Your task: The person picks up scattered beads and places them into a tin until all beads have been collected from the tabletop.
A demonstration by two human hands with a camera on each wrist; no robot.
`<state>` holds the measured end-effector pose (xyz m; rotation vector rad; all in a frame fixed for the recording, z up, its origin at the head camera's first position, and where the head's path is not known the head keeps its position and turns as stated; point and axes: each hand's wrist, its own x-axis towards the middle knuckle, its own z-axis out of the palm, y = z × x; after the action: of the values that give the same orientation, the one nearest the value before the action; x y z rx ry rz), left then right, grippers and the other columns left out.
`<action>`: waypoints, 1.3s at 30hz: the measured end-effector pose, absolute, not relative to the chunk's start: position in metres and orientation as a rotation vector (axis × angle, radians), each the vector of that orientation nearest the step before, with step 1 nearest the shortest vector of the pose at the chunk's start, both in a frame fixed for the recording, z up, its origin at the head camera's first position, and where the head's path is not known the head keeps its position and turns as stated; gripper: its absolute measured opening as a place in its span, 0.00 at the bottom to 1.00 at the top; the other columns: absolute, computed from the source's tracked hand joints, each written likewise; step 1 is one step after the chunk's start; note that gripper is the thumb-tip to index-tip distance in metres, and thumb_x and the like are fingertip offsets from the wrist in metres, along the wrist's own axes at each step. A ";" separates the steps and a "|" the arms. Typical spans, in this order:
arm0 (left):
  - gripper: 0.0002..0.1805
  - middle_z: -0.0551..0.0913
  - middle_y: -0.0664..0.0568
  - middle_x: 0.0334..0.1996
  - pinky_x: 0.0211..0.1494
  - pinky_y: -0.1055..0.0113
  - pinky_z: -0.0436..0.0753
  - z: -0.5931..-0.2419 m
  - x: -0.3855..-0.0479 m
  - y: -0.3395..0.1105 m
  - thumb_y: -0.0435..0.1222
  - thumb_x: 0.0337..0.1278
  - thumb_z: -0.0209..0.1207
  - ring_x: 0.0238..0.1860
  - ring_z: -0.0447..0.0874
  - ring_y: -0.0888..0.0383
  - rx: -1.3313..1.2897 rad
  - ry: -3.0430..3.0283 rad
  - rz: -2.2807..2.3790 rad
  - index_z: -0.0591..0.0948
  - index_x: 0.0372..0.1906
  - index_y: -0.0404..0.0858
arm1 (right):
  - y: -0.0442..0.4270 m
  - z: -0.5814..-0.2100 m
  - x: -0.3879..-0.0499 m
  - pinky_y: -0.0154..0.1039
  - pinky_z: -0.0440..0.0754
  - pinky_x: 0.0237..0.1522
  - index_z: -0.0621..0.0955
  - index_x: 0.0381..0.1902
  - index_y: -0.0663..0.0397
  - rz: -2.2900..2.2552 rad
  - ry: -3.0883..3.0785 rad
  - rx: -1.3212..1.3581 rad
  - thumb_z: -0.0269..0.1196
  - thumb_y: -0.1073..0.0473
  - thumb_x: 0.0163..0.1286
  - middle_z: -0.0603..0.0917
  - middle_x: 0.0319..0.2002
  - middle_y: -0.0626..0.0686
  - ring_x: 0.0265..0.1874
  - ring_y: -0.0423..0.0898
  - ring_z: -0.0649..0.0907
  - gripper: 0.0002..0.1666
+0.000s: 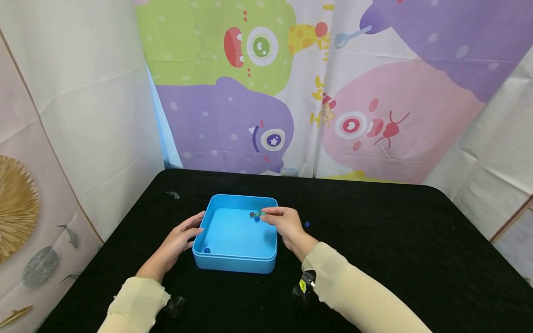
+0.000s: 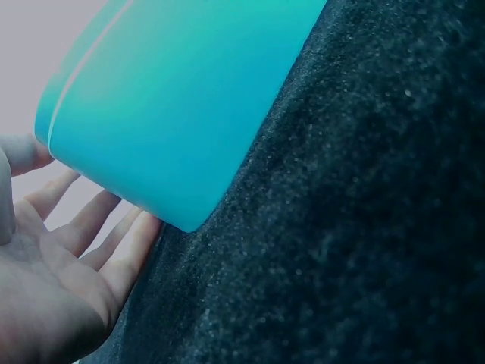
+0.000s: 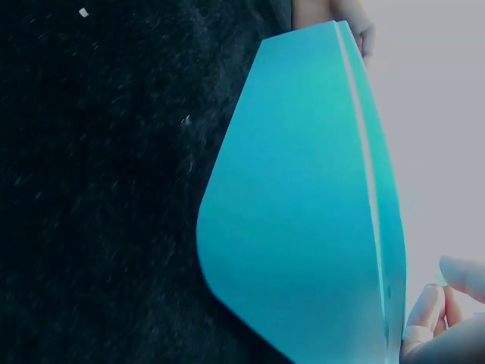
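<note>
A shallow blue box stands on the black table. My left hand touches its left side, thumb at the rim and fingers spread rather straight along the outer wall, as the left wrist view shows. Over the box's right rim reaches my right hand; its thumb and forefinger pinch a small greenish marble, mostly hidden by the fingertips. Just by those fingers lie a red marble, a blue marble and some green. Another blue marble sits in the near left corner.
One more blue marble lies on the black table, right of the box. A small clear scrap is at the far left. Behind the table hangs a cartoon curtain.
</note>
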<state>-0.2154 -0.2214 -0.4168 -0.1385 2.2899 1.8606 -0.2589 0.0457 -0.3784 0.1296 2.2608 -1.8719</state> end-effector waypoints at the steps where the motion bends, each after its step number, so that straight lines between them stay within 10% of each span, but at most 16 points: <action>1: 0.31 0.49 0.39 0.71 0.64 0.45 0.63 -0.417 -0.215 -0.221 0.42 0.68 0.45 0.67 0.53 0.38 -0.136 2.288 1.862 0.53 0.73 0.44 | 0.044 -0.378 -0.259 0.49 0.72 0.56 0.84 0.44 0.54 -1.873 2.259 0.132 0.65 0.61 0.60 0.79 0.49 0.53 0.49 0.50 0.77 0.13; 39: 0.31 0.49 0.38 0.71 0.63 0.44 0.63 -0.418 -0.216 -0.222 0.40 0.68 0.44 0.67 0.52 0.37 -0.123 2.266 1.874 0.52 0.73 0.43 | 0.019 -0.372 -0.260 0.56 0.68 0.56 0.83 0.46 0.56 -1.955 2.262 0.173 0.66 0.59 0.60 0.83 0.39 0.50 0.42 0.50 0.80 0.15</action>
<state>-0.2163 -0.2222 -0.4178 -0.1227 2.2663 1.8738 -0.2595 0.0185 -0.3724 0.1728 2.2617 -1.9550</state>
